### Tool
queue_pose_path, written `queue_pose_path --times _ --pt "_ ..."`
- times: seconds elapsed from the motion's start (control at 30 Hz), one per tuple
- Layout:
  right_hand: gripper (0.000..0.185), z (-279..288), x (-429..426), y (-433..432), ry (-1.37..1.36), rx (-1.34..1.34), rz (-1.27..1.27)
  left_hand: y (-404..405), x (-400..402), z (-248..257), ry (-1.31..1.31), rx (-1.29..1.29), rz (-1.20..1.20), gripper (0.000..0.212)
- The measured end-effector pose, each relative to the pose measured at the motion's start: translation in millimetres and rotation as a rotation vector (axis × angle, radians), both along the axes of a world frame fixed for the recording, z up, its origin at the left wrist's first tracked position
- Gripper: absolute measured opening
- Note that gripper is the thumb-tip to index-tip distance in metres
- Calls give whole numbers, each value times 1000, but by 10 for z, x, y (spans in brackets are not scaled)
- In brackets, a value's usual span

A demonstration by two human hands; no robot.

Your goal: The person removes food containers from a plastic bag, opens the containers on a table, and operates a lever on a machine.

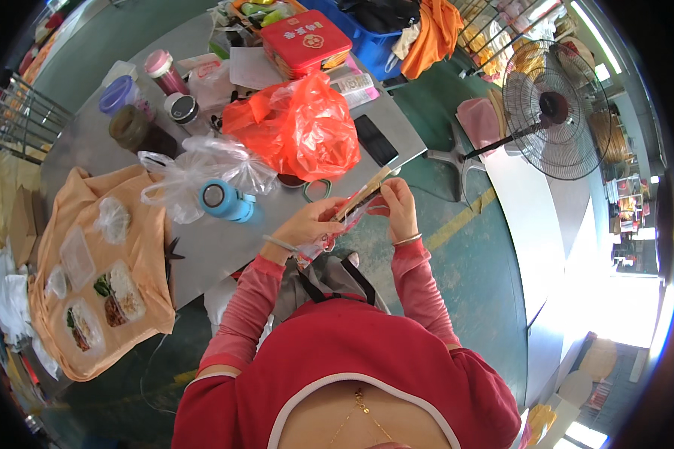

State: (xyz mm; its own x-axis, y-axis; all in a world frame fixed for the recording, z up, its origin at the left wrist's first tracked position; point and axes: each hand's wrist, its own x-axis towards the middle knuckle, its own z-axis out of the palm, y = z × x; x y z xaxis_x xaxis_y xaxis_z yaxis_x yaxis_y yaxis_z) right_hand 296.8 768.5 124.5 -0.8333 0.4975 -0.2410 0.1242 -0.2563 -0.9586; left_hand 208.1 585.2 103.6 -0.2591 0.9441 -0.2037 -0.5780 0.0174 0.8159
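In front of my chest, just off the table's edge, my left hand point(315, 224) grips a clear and red plastic wrapper point(337, 230). Out of the wrapper runs a long, narrow tan piece point(370, 186), with a dark strip along it; what it is cannot be told. My right hand point(399, 206) pinches the dark strip near its upper end, thumb against fingers. Beyond the hands, a crumpled red plastic bag point(309, 134) lies on the grey table point(213, 247). A dark smartphone point(376, 140) rests by the table's right edge, and a green ring-shaped band point(317, 191) lies near my left hand.
A blue bottle point(227, 201) stands left of my hands, beside clear plastic bags point(202, 168). Several jars and cups, one dark jar point(140, 132), stand behind. Left, boxed rice meals point(124, 292) sit on orange cloth point(140, 207). A red tin point(306, 42) is at the back; a fan point(553, 106) stands right.
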Motion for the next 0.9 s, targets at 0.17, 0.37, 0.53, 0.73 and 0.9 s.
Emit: queue_pose_path --times 0.17,0.37,0.53,0.73,0.9 --pt "7 7 0 -47 -2 262 145 43 79 -114 38 -23 52 45" --pt "8 -87 -30 -51 64 221 -70 8 52 -211 120 -101 13 34" --pt "9 -33 -76 -132 104 226 -156 -31 24 -249 154 -122 30 33" --pt "10 4 -133 -86 124 224 -112 -67 28 -216 114 -76 100 24" --pt "10 -36 -194 -90 162 283 -127 -78 12 -142 82 -81 113 20"
